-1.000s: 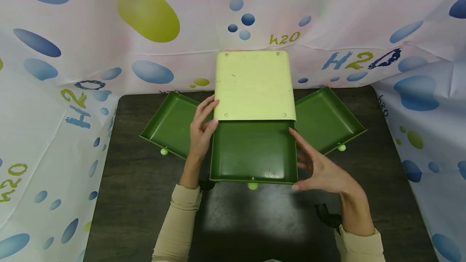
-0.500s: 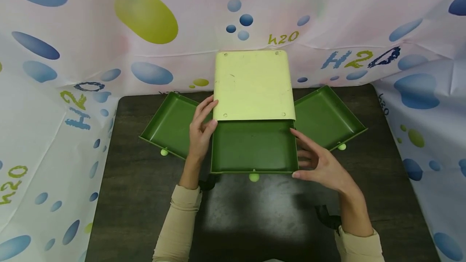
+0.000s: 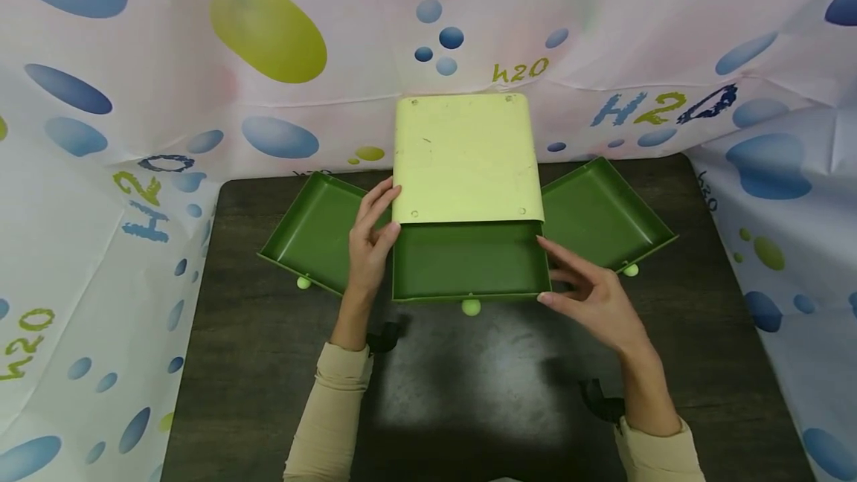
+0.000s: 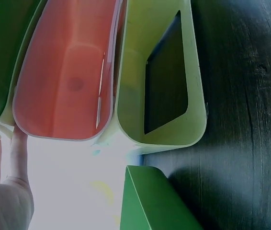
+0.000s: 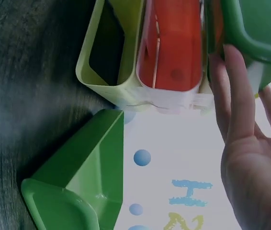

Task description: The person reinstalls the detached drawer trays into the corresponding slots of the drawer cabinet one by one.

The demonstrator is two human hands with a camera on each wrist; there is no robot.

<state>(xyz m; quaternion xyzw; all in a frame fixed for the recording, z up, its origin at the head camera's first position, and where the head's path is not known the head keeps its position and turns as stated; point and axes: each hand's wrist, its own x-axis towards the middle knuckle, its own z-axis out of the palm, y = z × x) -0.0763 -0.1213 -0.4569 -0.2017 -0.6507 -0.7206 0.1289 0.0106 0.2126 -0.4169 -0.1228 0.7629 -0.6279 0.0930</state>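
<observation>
A pale yellow-green cabinet (image 3: 469, 158) stands at the middle of the table. Out of its top slot juts a green drawer (image 3: 469, 262) with a round light-green knob (image 3: 472, 308). My left hand (image 3: 367, 259) rests against the cabinet's left side, fingers extended. At the drawer's right front corner, my right hand (image 3: 596, 303) presses the front with the thumb, while the index finger lies along the side wall. The right wrist view shows fairly straight fingers beside the drawer. Below it, a red-walled slot (image 4: 66, 72) and a yellow slot (image 4: 130, 96) contain no drawers.
Two more green drawers lie angled on the dark table (image 3: 455, 385), one left (image 3: 315, 229) and one right (image 3: 596, 218) of the cabinet. Dark straps (image 3: 599, 402) hang near both wrists. A patterned sheet (image 3: 375, 13) surrounds the table at the back and sides.
The top drawer has slid farther into the cabinet, away from me. My right thumb has moved along with its front, nearer the index finger. The left hand has stayed in place.
</observation>
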